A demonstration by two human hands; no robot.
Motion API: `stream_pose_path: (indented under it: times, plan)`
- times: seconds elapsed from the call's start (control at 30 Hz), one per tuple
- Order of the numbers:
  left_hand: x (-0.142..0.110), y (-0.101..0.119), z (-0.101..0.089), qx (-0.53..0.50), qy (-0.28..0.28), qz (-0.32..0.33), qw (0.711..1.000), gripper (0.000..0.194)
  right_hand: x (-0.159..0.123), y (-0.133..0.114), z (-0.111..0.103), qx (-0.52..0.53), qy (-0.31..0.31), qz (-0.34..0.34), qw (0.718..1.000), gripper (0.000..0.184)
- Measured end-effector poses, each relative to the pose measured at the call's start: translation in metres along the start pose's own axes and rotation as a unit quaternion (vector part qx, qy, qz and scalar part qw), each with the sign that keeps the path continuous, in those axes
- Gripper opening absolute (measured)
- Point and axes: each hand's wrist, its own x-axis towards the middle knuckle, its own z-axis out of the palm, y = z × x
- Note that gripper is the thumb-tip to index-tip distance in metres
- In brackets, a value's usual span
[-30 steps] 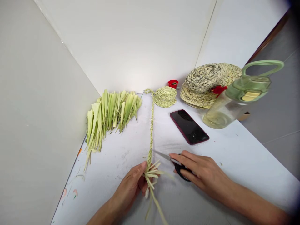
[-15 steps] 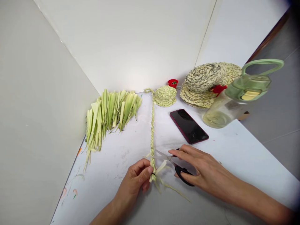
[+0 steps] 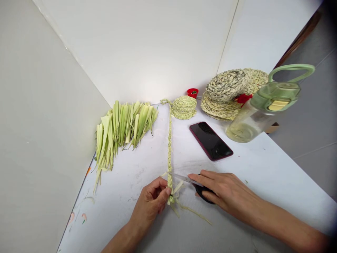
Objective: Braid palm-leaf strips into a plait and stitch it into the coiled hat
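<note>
Head view: the left hand [image 3: 149, 203] pinches one braid [image 3: 169, 154] near its frayed end, which runs back to the far edge of the worktop [image 3: 126, 182]; the right hand [image 3: 229, 191] grips one pair of scissors [image 3: 201, 193], blades just beside the braid.

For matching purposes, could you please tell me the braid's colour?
The braid is pale yellow-green, clearest in the head view.

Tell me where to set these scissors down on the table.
Bare white tabletop lies between the phone and the right hand; another patch lies between the palm-leaf strips and the braid. Crowded: the far right corner, around the water bottle and woven straw coils.
</note>
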Motion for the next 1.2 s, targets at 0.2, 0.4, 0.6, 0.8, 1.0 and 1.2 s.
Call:
stream_pose_path:
  times: [0.2,0.4,0.6,0.8,1.0,1.2]
  plan:
    - [-0.001,0.004,0.001,0.015,0.007,0.007,1.000,0.041,0.001,-0.001,-0.002,0.008,0.011,0.009,1.000,0.049]
    - [-0.001,-0.002,-0.002,0.025,-0.002,0.045,0.999,0.033,0.001,-0.005,-0.003,0.035,0.009,0.006,0.999,0.043]
    - [0.000,-0.003,0.000,-0.006,0.007,0.060,0.998,0.036,0.002,-0.005,-0.002,-0.003,0.010,-0.016,1.000,0.043]
    - [-0.003,-0.001,0.003,0.016,0.073,0.081,0.994,0.037,0.000,-0.005,-0.004,-0.083,0.058,-0.013,0.995,0.046]
    - [-0.008,-0.010,-0.002,0.310,0.140,0.204,0.918,0.015,0.006,-0.028,-0.007,-0.166,0.107,-0.048,0.979,0.043]
    - [-0.006,-0.013,-0.001,0.406,0.137,0.277,0.860,0.016,0.008,-0.037,-0.002,-0.264,0.115,-0.055,0.956,0.039]
